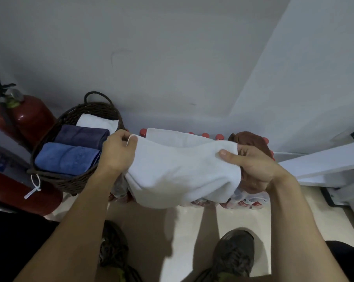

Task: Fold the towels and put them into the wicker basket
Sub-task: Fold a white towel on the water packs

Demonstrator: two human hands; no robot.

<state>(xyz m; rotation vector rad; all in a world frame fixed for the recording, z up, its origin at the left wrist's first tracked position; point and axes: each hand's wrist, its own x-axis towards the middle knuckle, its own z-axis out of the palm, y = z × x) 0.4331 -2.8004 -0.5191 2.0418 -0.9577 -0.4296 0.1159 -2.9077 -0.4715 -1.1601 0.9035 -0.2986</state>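
the wicker basket sits far left, three folded towels inside. beside its rim the left hand pinches one corner of the white towel; its long axis runs rightward to the right hand, pinching the other corner.

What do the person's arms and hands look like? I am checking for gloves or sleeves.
Both forearms are bare, with no sleeve in view. The left hand and the right hand wear no gloves; no rings, watch or wristband show.
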